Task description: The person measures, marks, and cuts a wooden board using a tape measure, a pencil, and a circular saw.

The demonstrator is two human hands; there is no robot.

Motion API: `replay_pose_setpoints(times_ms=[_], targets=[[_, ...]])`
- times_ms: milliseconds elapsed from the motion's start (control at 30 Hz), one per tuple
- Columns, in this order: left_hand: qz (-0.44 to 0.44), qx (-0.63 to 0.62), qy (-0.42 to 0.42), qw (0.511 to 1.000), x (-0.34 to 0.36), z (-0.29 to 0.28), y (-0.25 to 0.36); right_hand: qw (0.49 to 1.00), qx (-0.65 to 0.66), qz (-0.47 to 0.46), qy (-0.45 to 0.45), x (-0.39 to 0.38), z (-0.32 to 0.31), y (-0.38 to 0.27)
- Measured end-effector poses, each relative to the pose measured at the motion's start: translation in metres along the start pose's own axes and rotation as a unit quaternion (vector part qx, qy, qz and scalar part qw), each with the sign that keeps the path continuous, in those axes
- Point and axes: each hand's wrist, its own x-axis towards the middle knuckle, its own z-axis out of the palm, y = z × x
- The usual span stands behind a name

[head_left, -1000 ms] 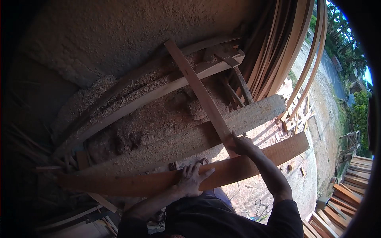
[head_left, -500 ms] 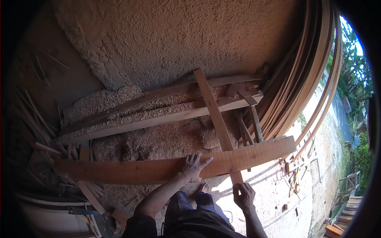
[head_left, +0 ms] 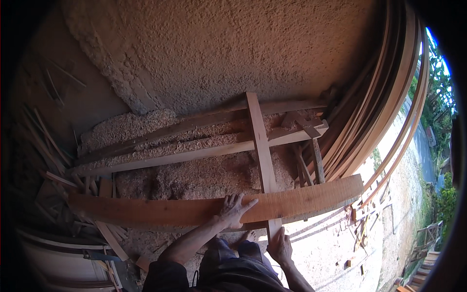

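The strip [head_left: 260, 141] already crosses under the board [head_left: 146, 210]. Your left hand [head_left: 233, 211] rests spread on top; your right hand [head_left: 280, 247] grips the strip.

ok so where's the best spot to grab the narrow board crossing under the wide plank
Probably its near end, from the person's side: the narrow board juts out there past the wide plank, looks slim enough to wrap, and has the right hand on it. Its middle is hidden under the plank.

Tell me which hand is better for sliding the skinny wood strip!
Probably the right hand: it holds the narrow strip by its near end. The left hand lies spread on the wide board, farther left.
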Motion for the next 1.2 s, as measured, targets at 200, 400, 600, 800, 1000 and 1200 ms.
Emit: replay_pose_setpoints(times_ms=[200,400,600,800,1000,1200], targets=[[0.002,-0.018,0.040,0.999,-0.005,0.023,-0.008,0.999,-0.025,-0.005,0.045,-0.001,0.009,-0.004],[0.003,-0.048,0.154,0.987,-0.004,0.075,-0.010,0.997,-0.070,-0.025,-0.014,0.001,0.021,0.014],[-0.049,-0.054,0.204,0.976,-0.028,0.112,0.014,0.944,-0.126,-0.273,0.138,-0.008,-0.009,-0.026],[0.098,-0.282,0.314,0.901,-0.131,0.124,-0.006,0.926,-0.137,-0.339,0.098,-0.006,0.015,-0.126],[-0.133,-0.332,0.333,0.872,-0.301,0.088,-0.086,0.887,-0.184,-0.423,-0.006,0.020,0.120,-0.247],[-0.395,-0.277,0.446,0.754,-0.506,0.120,-0.147,0.810,-0.229,-0.535,-0.072,0.032,0.227,-0.369]])
